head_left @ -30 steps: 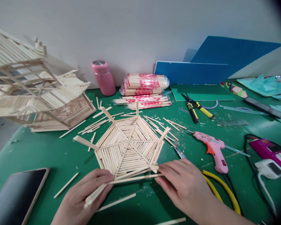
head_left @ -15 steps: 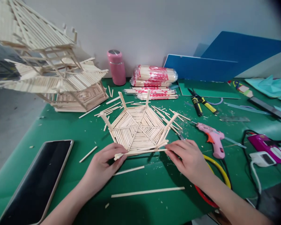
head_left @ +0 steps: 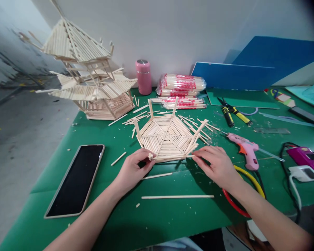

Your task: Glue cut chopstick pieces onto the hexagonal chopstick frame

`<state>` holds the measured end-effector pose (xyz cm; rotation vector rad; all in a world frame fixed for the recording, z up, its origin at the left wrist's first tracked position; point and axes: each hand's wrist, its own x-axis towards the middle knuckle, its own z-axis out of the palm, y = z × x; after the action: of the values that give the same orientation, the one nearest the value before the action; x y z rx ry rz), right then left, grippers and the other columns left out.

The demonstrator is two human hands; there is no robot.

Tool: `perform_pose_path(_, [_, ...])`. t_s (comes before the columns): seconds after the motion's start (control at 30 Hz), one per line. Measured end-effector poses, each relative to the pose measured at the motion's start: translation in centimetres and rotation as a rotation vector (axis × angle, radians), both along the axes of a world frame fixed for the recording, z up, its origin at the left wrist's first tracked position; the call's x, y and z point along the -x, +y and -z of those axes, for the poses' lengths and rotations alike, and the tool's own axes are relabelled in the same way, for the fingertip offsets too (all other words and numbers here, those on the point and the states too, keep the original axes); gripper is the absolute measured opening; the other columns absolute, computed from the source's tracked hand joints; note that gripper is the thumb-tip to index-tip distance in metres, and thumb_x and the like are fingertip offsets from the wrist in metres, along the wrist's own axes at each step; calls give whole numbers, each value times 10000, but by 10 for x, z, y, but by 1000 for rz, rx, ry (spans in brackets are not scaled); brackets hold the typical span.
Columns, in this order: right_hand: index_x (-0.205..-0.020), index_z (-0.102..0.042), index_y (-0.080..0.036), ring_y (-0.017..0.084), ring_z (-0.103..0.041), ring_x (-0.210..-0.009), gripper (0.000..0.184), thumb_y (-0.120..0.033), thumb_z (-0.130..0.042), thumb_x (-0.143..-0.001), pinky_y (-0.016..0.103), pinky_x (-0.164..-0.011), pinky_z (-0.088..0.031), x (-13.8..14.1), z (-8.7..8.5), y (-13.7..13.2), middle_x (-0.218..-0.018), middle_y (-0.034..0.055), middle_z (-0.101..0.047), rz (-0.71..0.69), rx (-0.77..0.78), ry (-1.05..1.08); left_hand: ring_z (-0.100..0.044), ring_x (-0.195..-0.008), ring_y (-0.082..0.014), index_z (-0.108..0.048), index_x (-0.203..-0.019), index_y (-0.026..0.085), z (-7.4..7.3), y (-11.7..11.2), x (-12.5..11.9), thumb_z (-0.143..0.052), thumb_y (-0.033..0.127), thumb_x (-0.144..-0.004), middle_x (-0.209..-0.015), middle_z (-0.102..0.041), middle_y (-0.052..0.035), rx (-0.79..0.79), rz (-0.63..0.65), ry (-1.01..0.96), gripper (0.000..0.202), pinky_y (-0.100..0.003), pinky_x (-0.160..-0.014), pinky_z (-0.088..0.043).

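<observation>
Head: right hand (head_left: 216,164) at edge of stick base (head_left: 161,134), glue gun (head_left: 248,151) apart

The stick frame (head_left: 164,139) lies between phone (head_left: 75,179) and glue gun (head_left: 247,150).

The tabletop (head_left: 172,223) was green; the stick base (head_left: 165,137) was pale cream, striped in a web-like pattern; the flask (head_left: 143,81) was pink, the glue gun (head_left: 247,151) pink with an orange trigger (head_left: 242,149), the phone screen (head_left: 77,177) black
</observation>
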<state>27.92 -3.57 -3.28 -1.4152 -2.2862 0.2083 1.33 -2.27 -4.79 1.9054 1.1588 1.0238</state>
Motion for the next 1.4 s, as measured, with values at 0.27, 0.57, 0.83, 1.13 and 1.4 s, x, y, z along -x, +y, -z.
perform_pose_path(0.27, [-862,-627,-214,155,-571,-791,153,-270,-485,-843,314,-718,-339,1,-5,-1,-842,22,-646,19,-10,-16,-604,-719,-138,-623,-774,172,1,2,0,-559,155,-742,-789,-635,-40,2,12,10,73,-245,-642,-483])
perform_pose_path(0.57, [-851,-635,-211,154,-573,-771,172,-291,-483,-840,303,-706,-341,0,-6,0,-835,26,-649,14,-20,-5,-606,-722,-143,-632,-771,167,1,1,-2,-572,156,-738,-786,-642,-41,-17,-16,19,68,-250,-657,-477])
perform_pose_path(0.83, [-842,-633,-224,161,-581,-758,147,-285,-501,-825,314,-714,-294,7,-10,0,-811,14,-654,49,-107,-94,-598,-667,-134,-639,-714,164,-2,2,-5,-562,155,-749,-726,-636,-38,-60,-21,5,85,-246,-629,-474])
perform_pose_path(1.13, [-847,-562,-184,179,-586,-731,105,-271,-548,-791,335,-727,-318,11,2,-7,-796,33,-653,103,-151,-87,-582,-665,-133,-631,-693,148,1,1,-3,-532,142,-771,-727,-623,-52,-27,1,1,127,-231,-605,-460])
perform_pose_path(1.4, [-918,-577,-189,191,-599,-770,130,-214,-555,-792,335,-721,-393,6,-27,-15,-839,51,-670,4,-274,-181,-583,-685,-140,-648,-740,150,3,0,-1,-527,167,-779,-749,-618,-57,68,31,-73,128,-244,-626,-466])
